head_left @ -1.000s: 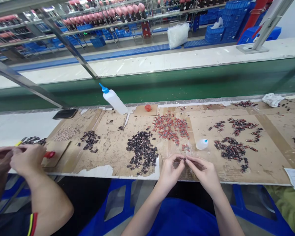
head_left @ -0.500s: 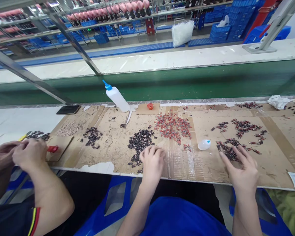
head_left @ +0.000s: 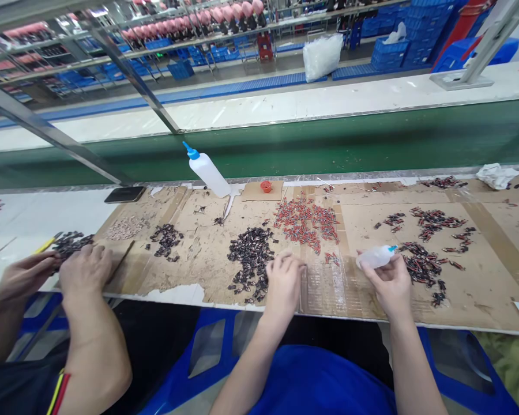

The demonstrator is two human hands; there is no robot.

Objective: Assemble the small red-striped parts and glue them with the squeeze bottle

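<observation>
**Small squeeze bottle in the right hand, left hand at the dark parts pile**

The right hand (head_left: pixel 389 282) is closed around a small translucent squeeze bottle with a blue tip (head_left: pixel 375 257), holding it on its side just above the cardboard sheet (head_left: pixel 372 300) that covers the bench. No label or writing can be read on it. The left hand (head_left: pixel 283 282) rests knuckles-up on the cardboard with fingers curled under, touching the right edge of a pile of small dark parts (head_left: pixel 251 256); whether it grips anything cannot be told.

Beyond the hands lies a spread of small red parts (head_left: pixel 305 222), and to the right of the bottle a scatter of mixed dark and red pieces (head_left: pixel 421 268). A larger white squeeze bottle with a blue nozzle (head_left: pixel 207 170) leans at the far edge of the cardboard, near a small orange cap (head_left: pixel 266 186). No print shows on it either.

At the left, a co-worker's hands (head_left: pixel 84 271) are lowered onto another cardboard piece beside a smaller dark pile (head_left: pixel 71 242). A dark phone (head_left: pixel 124 194) lies flat by the green conveyor belt (head_left: pixel 328 144).
</observation>
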